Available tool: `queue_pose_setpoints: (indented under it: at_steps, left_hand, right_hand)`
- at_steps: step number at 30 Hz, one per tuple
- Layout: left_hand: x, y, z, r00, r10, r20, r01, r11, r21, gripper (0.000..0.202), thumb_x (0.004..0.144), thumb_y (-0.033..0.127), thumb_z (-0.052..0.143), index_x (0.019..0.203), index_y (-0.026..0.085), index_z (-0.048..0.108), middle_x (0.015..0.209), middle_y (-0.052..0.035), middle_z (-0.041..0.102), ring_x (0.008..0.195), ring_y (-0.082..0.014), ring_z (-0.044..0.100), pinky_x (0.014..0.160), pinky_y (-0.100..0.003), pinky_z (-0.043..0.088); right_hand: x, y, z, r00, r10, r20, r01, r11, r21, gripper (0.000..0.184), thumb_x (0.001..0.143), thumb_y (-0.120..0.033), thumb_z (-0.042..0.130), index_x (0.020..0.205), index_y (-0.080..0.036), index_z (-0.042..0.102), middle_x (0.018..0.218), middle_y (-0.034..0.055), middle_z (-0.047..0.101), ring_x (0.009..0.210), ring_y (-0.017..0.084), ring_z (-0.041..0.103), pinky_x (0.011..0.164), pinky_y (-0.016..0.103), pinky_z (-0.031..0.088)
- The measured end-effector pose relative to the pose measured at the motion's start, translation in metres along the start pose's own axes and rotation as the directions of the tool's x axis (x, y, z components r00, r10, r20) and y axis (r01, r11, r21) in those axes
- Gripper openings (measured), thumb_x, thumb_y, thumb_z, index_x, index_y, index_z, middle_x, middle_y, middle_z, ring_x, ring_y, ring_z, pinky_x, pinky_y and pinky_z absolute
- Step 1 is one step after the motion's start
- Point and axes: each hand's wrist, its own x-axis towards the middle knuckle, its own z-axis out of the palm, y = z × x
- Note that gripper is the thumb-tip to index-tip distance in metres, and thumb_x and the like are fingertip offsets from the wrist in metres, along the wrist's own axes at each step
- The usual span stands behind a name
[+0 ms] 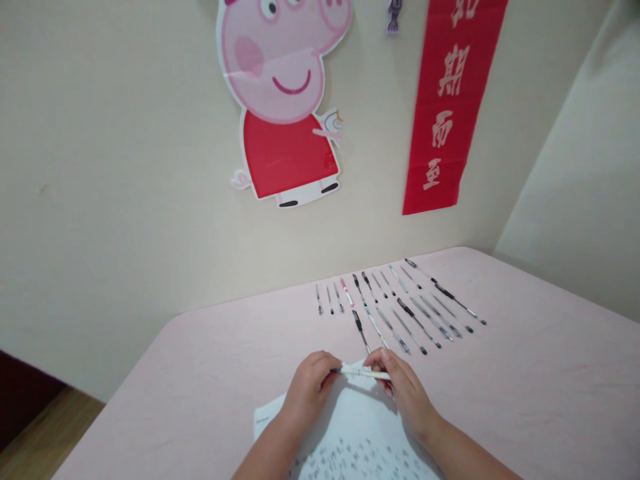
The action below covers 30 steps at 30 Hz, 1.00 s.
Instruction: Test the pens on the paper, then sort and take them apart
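Note:
A white pen [364, 372] is held level between my two hands, over the top part of a sheet of paper [360, 413]. My left hand [314, 381] pinches its dark end, with fingers closed round it. At the other end, my right hand [400, 383] grips the white barrel between thumb and fingers. Handwritten dark marks cover the lower part of the sheet. Just beyond my hands lies a black-gripped pen [359, 325], beside a light blue and white pen [376, 327].
Several pens lie in two rows towards the back, among them a pink pen [347, 293] and a black pen [419, 323]. A pink cloth [215, 373] covers the surface. The wall behind carries a cartoon pig cutout [290, 153] and a red banner [450, 113].

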Motion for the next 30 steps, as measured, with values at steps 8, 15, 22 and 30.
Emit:
queue_pose_setpoints:
  at_steps: [8,15,22,30]
  left_hand:
    - [0.002,-0.004,0.002,0.993,-0.094,-0.069,0.094,0.996,-0.005,0.025,0.076,0.004,0.047,0.089,0.020,0.062,0.090,-0.0049,0.066,0.087,-0.0165,0.059,0.079,-0.031,0.048]
    - [0.000,-0.009,0.002,0.969,-0.209,-0.131,0.199,0.976,-0.088,0.025,0.077,0.009,0.050,0.095,0.021,0.063,0.107,-0.0075,0.060,0.101,-0.0187,0.057,0.088,-0.035,0.048]
    - [-0.006,-0.012,0.000,0.920,-0.342,-0.191,0.322,0.938,-0.125,0.027,0.078,0.012,0.050,0.101,0.020,0.061,0.102,-0.0061,0.054,0.085,-0.0149,0.059,0.070,-0.027,0.052]
    - [-0.007,-0.005,0.002,0.940,-0.328,-0.097,0.328,0.944,-0.022,0.023,0.078,0.014,0.051,0.097,0.020,0.062,0.093,-0.0035,0.057,0.078,-0.0141,0.057,0.073,-0.027,0.047]
  right_hand:
    - [-0.004,-0.004,0.004,0.987,-0.056,0.153,0.086,0.977,-0.196,0.053,0.088,-0.058,0.033,0.085,-0.017,0.067,0.078,0.0059,0.061,0.072,0.018,0.053,0.066,0.030,0.044]
    - [-0.007,-0.005,0.007,0.954,-0.114,0.279,0.205,0.924,-0.323,0.039,0.088,-0.045,0.043,0.099,-0.018,0.068,0.090,0.0092,0.064,0.086,0.021,0.057,0.080,0.036,0.044]
    - [-0.006,0.006,0.004,0.962,-0.026,0.272,0.110,0.949,-0.297,0.043,0.089,-0.045,0.040,0.115,-0.020,0.062,0.092,0.0087,0.059,0.077,0.019,0.056,0.068,0.031,0.046]
    - [-0.001,0.003,0.012,0.955,-0.012,0.295,0.180,0.816,-0.549,0.045,0.088,-0.035,0.040,0.128,-0.018,0.051,0.090,0.0074,0.059,0.079,0.018,0.054,0.078,0.033,0.043]
